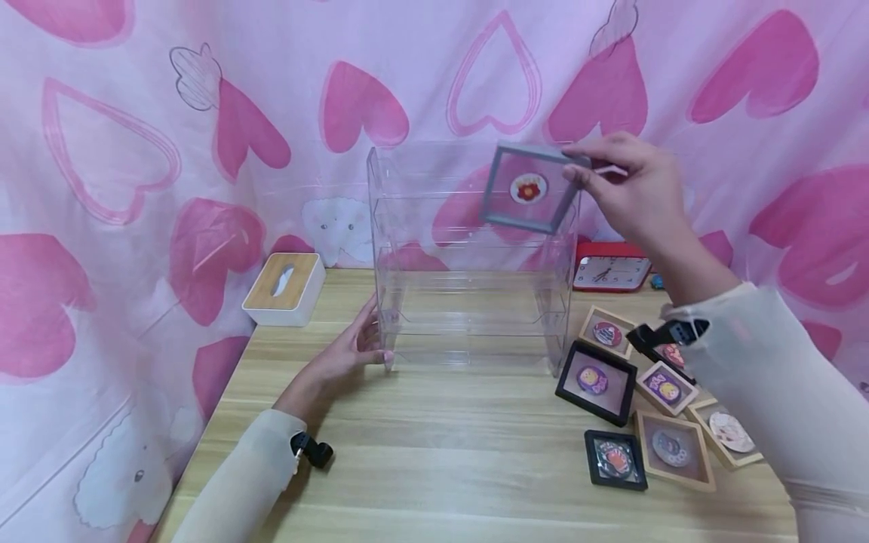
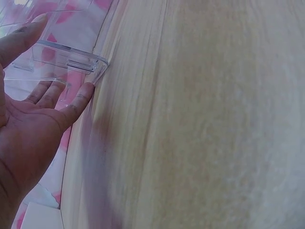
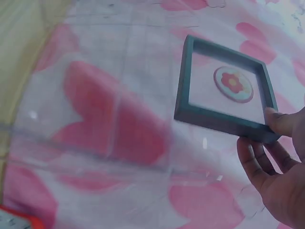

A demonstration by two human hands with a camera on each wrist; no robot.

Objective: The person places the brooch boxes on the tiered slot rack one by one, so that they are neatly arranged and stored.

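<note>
Past a pale right sleeve (image 1: 760,377), pinching the gray frame (image 1: 502,194) by one corner with the right hand (image 1: 638,181), probably to keep its badge (image 3: 233,84) uncovered, at the clear rack's (image 1: 468,279) upper right. Touching the rack's lower left with the left hand (image 1: 349,347), fingers spread, likely for steadying. Other frames (image 1: 611,385) flat on the counter (image 1: 441,452), presumably for easy reach.

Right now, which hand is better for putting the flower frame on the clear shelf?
Probably the right hand: it pinches the gray flower frame, up near the top of the clear shelf. The left hand, low at the shelf's side, holds no frame.
</note>
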